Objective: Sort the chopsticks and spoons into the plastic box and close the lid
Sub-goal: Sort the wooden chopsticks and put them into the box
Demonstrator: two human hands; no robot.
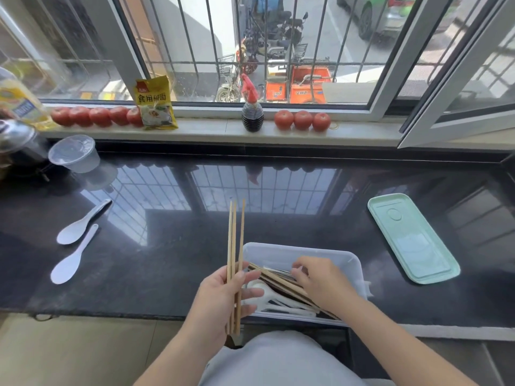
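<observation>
Pale wood: I see my left hand [223, 293] closed round a bunch of light chopsticks [235, 246], three at least, held near upright w/ tips pointing away toward the window, lower ends sticking out below the palm. That hand sits just left of the clear plastic box [354, 263], which stands at the near edge of the black stone counter [167, 246], right in front of me. My right hand [320, 282] is down inside the box, fingers curled and pinching onto a bundle of darker chopsticks [278, 282] that lies diagonally across the box; can't tell how firm the pinch is, palm hides the contact. Under that bundle, white spoons [278, 299] lie in the box btm. Two more white spoons are out on the counter far left, well apart from the box: one further back [80, 224], one nearer [71, 257], bowls toward me, handles angled up-right. The mint-green lid [412, 238] lies flat on the counter to the right of the box, not touching it, so the box is open. On the sill behind: tomatoes [94, 116] in a row, a yellow packet [156, 104], a dark sauce bottle [252, 112] w/ red cap. A clear plastic cup [73, 153] stands back left on the counter.
</observation>
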